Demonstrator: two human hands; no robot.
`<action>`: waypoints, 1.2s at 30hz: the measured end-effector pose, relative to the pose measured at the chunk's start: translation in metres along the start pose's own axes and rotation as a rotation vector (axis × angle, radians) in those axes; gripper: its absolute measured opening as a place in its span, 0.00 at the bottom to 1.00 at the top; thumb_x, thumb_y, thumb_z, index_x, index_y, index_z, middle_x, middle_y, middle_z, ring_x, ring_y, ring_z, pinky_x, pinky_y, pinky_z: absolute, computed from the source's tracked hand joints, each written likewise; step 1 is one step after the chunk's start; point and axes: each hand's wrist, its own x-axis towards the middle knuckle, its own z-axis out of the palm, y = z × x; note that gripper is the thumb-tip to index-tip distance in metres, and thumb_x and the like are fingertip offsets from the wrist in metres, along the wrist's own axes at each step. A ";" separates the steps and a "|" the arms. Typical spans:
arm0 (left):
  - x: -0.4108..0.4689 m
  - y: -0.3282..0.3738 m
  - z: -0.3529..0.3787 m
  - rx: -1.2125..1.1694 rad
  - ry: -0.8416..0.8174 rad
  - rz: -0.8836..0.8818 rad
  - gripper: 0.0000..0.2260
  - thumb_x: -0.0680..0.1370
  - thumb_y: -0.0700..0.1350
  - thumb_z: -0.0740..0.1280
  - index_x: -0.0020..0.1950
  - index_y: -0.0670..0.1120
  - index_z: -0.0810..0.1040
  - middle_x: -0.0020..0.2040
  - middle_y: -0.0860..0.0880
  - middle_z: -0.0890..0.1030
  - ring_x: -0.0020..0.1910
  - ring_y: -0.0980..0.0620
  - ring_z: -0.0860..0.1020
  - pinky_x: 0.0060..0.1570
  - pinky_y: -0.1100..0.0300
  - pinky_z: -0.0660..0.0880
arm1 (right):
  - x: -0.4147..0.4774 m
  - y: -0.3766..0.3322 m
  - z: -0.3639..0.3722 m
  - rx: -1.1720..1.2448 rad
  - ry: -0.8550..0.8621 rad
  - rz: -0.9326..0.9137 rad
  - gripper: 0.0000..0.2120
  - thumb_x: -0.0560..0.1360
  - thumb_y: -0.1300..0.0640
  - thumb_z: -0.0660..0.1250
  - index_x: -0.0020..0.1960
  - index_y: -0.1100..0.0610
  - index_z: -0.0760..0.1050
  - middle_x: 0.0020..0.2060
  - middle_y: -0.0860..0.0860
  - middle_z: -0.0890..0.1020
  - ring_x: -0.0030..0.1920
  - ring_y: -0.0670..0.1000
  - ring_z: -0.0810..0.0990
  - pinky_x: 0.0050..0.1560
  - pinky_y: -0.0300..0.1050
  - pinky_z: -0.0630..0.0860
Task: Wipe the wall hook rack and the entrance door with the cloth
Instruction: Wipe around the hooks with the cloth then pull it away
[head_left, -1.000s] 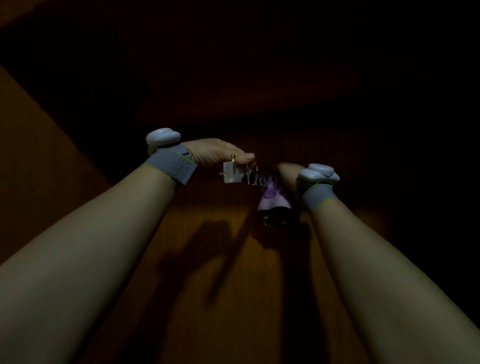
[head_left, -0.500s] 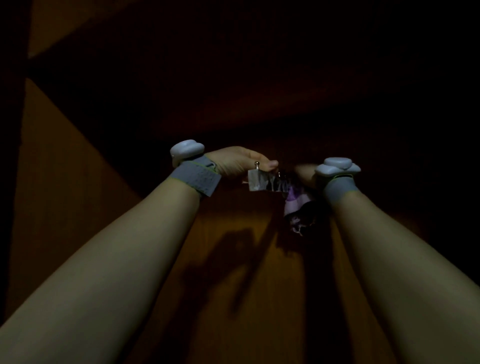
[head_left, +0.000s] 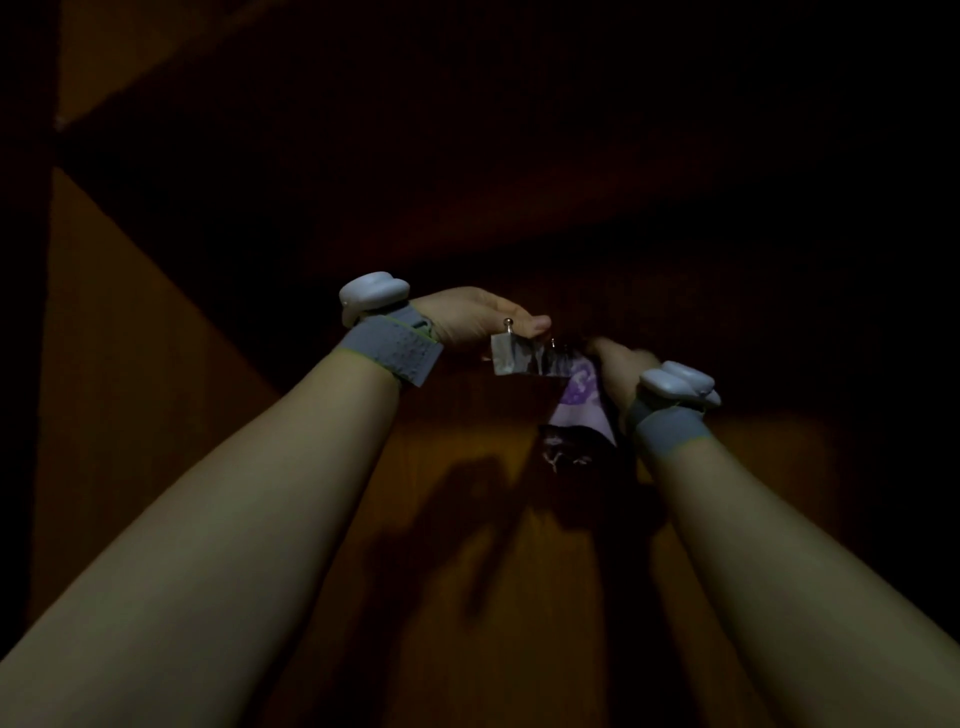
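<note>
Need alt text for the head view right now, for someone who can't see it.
Dim view: both arms reach up to a metal hook rack on a wooden door. The right hand presses a purple cloth against the rack; the left hand holds its left end.

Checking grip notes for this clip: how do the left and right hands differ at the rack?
The left hand rests on the hook rack at its left end, holding no cloth; the right hand presses the purple cloth against its right part. The left sits slightly higher. Both wear grey wristbands with white devices.
</note>
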 end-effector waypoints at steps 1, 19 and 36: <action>0.000 0.000 0.000 0.000 0.005 -0.002 0.13 0.78 0.44 0.62 0.33 0.47 0.74 0.21 0.56 0.78 0.22 0.63 0.74 0.30 0.71 0.68 | -0.003 0.001 0.002 0.082 -0.005 0.000 0.34 0.60 0.43 0.67 0.59 0.64 0.74 0.60 0.65 0.77 0.58 0.65 0.77 0.62 0.60 0.73; 0.000 0.000 0.005 0.008 0.025 0.021 0.14 0.79 0.43 0.60 0.32 0.45 0.73 0.29 0.49 0.72 0.31 0.53 0.65 0.33 0.66 0.62 | -0.009 -0.034 -0.005 -0.256 -0.069 -0.093 0.17 0.71 0.46 0.62 0.49 0.57 0.80 0.43 0.58 0.80 0.41 0.60 0.80 0.41 0.46 0.78; 0.000 -0.005 0.007 -0.107 0.102 -0.002 0.10 0.77 0.41 0.63 0.35 0.47 0.73 0.35 0.46 0.69 0.34 0.53 0.65 0.36 0.64 0.62 | -0.038 -0.024 0.004 0.228 -0.071 -0.053 0.07 0.69 0.61 0.63 0.42 0.62 0.79 0.44 0.61 0.80 0.42 0.58 0.77 0.45 0.51 0.73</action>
